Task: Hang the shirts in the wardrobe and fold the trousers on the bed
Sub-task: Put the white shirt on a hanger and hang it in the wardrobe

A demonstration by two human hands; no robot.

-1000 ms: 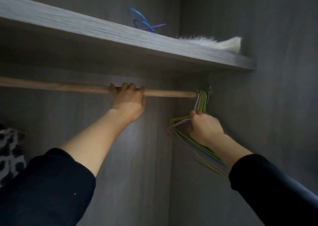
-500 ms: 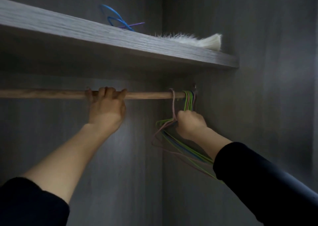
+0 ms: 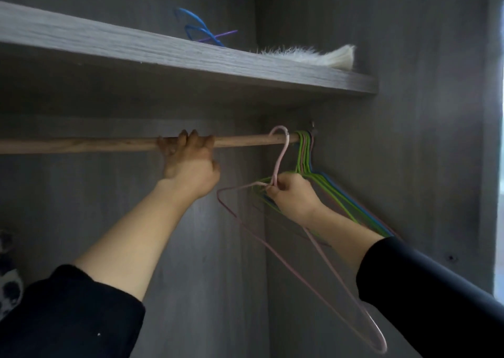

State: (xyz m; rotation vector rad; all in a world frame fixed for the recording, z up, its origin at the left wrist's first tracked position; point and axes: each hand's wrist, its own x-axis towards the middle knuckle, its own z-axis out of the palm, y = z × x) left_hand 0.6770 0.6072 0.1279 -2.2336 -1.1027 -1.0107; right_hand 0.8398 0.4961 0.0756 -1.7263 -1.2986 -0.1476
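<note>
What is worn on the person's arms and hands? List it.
The left hand and right hand are bare: no gloves, rings or watch visible. The left sleeve and right sleeve are plain black, stopping well short of the wrists, forearms uncovered.

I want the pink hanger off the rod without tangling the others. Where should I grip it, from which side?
Probably the neck under the hook of the pink hanger, where the right hand pinches it. Come from the left: the other hangers crowd its right, against the wall.

Pink wire hanger [image 3: 282, 156] (hook at wooden rail [image 3: 95, 145]), tilted beside bunched hangers [image 3: 303, 153]
</note>
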